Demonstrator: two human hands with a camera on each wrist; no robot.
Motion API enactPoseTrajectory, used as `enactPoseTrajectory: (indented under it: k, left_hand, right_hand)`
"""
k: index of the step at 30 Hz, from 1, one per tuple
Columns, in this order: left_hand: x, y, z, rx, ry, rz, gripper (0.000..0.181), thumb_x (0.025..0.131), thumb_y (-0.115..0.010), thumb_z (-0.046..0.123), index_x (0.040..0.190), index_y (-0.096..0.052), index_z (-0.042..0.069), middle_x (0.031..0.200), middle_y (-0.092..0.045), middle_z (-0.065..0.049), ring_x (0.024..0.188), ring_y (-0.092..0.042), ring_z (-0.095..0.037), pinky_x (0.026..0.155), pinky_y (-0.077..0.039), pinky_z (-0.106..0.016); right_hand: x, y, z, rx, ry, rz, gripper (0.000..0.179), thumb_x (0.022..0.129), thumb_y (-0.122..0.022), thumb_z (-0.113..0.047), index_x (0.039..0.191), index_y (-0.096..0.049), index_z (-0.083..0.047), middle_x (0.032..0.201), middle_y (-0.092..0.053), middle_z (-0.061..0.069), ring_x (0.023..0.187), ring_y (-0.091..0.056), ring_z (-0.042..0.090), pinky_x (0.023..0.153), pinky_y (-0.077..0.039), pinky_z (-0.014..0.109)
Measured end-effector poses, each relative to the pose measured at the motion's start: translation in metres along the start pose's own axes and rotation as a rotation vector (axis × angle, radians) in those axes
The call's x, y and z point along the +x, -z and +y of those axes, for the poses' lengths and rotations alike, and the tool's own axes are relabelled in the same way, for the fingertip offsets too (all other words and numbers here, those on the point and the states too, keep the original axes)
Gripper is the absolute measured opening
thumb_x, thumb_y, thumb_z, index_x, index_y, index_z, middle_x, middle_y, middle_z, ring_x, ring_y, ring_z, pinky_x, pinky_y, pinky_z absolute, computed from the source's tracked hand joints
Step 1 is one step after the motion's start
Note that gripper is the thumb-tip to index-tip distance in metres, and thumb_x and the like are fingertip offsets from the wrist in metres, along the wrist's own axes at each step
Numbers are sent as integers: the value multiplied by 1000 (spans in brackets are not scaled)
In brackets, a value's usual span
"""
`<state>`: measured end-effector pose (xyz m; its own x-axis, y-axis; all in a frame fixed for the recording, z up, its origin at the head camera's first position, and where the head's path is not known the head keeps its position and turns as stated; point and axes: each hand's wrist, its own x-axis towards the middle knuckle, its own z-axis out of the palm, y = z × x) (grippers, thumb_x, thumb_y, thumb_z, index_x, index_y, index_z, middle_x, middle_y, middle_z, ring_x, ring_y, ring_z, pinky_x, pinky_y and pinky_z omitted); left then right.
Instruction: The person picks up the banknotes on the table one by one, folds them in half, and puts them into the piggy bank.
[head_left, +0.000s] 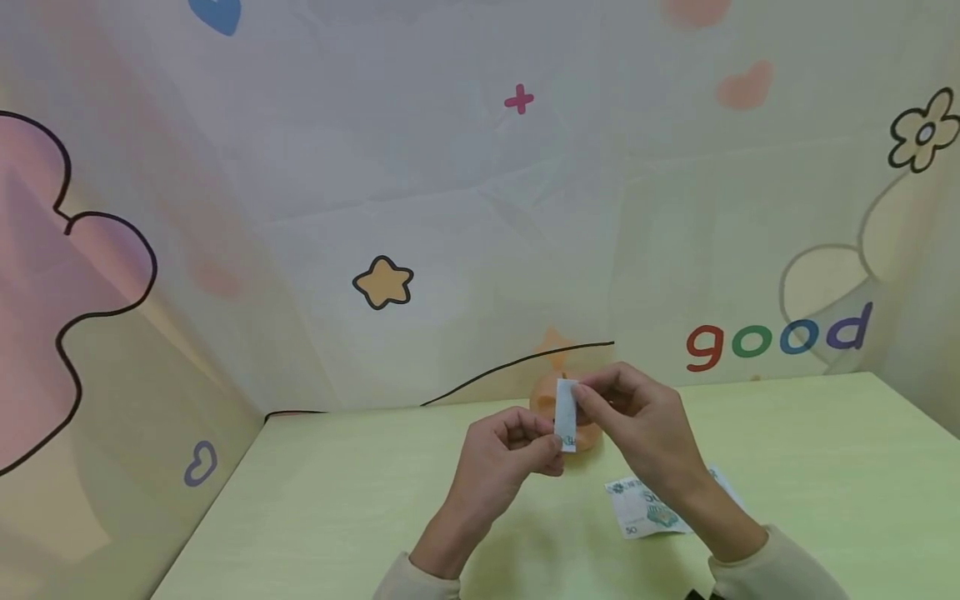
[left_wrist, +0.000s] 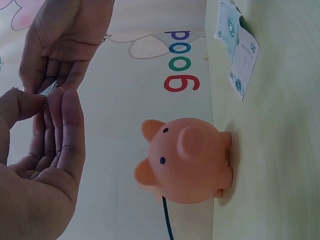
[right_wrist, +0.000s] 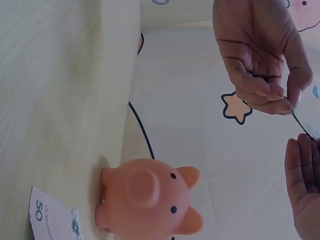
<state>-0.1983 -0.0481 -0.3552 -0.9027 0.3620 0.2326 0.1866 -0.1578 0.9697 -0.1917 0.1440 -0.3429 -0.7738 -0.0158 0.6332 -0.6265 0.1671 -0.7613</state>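
Note:
A narrow folded banknote (head_left: 566, 415) is held upright between both hands, raised above the table. My left hand (head_left: 501, 452) pinches its lower end between thumb and fingers. At the upper right edge, the thumb and fingertips of my right hand (head_left: 647, 425) pinch the same note. Behind it stands an orange piggy bank (left_wrist: 187, 162), mostly covered by the hands in the head view. Both wrist views show the pig upright on the table, snout toward me. The note appears almost edge-on in the right wrist view.
Green-printed 50 banknotes (head_left: 648, 508) lie on the table at the right, partly under my right forearm. The pale table (head_left: 300, 492) ends at a cloth backdrop (head_left: 450, 208) printed with a star, hearts and the word "good".

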Motion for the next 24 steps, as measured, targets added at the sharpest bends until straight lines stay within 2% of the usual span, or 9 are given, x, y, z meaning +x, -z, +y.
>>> enactPoseTrajectory:
  k: [7,15,20,24]
  left_hand:
    - [2,3,-1,1,-3,-10,14,94,-72,-3,101,-67,-14,86,-73,-11,73,-72,-14,74,-65,-31]
    - [5,5,-5,48,10,-27,12,96,-71,-5,103,-68,-15,84,-72,-10,69,-70,-13,73,-64,-29]
    - [5,5,-11,60,15,-9,9,97,-72,-7,103,-69,-13,84,-72,-12,67,-69,-12,71,-64,-28]
    - [8,5,-17,51,-7,13,10,96,-74,-6,103,-71,-13,87,-74,-15,69,-71,-13,73,-65,-30]
  right_hand:
    - [2,0,-1,-30,-30,-10,6,100,-73,-1,106,-73,2,93,-75,10,78,-75,20,76,-62,25]
    - [4,5,1,-61,-128,-65,10,102,-73,-6,108,-71,2,96,-74,10,80,-75,19,78,-62,26]
    - [4,9,3,-65,-186,-103,11,101,-74,-8,108,-70,1,96,-73,10,83,-75,20,79,-62,28]
    - [6,12,4,-86,-192,-98,12,101,-75,-9,107,-70,0,96,-74,9,83,-76,21,80,-62,28]
